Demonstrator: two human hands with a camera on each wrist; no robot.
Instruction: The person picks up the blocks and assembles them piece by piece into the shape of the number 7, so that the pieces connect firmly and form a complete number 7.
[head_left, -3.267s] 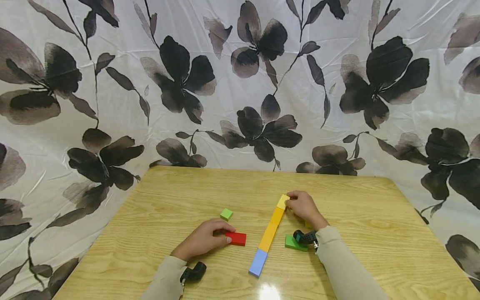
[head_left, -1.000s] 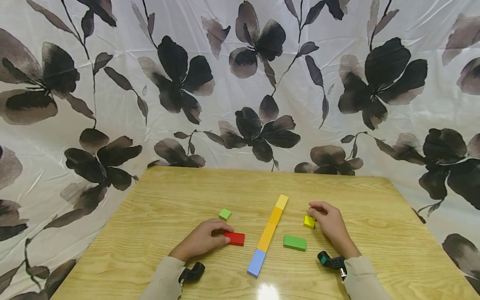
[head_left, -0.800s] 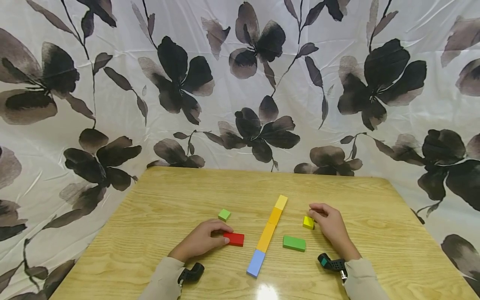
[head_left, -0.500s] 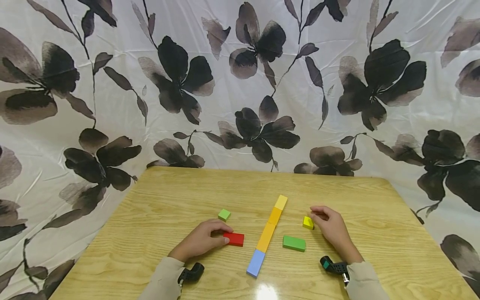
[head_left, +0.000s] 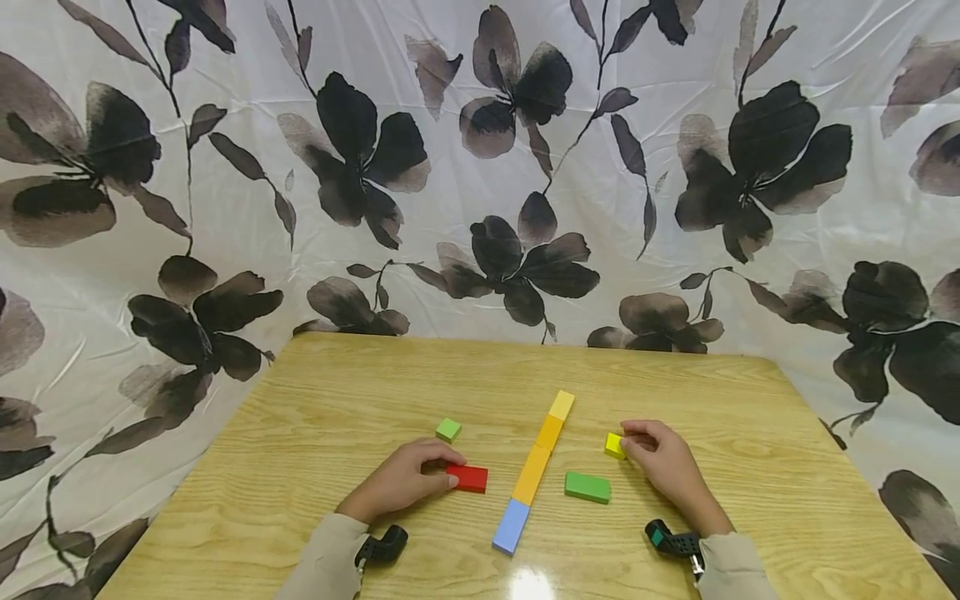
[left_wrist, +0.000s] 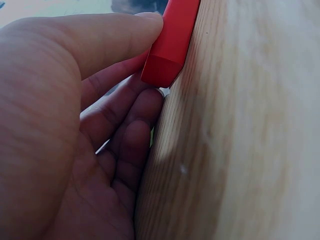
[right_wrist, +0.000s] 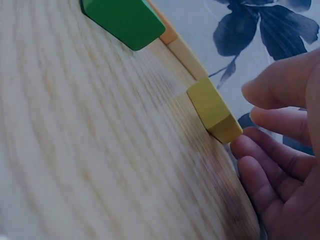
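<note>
In the head view my left hand (head_left: pixel 405 482) pinches the left end of a red block (head_left: pixel 469 478) lying on the table. The left wrist view shows the thumb on one long side of the red block (left_wrist: pixel 172 45). My right hand (head_left: pixel 666 467) is beside a small yellow block (head_left: pixel 613 445), thumb and fingers spread. In the right wrist view the yellow block (right_wrist: pixel 212 107) stands in front of the loosely bent fingers, not gripped. A slanting row holds a blue block (head_left: pixel 512 527), a long orange block (head_left: pixel 532 475), a shorter orange block (head_left: pixel 549 433) and a pale yellow block (head_left: pixel 562 406).
A green block (head_left: pixel 587 487) lies between the row and my right wrist. A small light green block (head_left: pixel 448 430) sits beyond my left fingers. The wooden table (head_left: pixel 360 375) ends at a floral cloth (head_left: pixel 450 183) behind it.
My right hand has left the pale yellow block at the row's far end and come right and nearer, to the small yellow block. My left hand stays at the red block.
</note>
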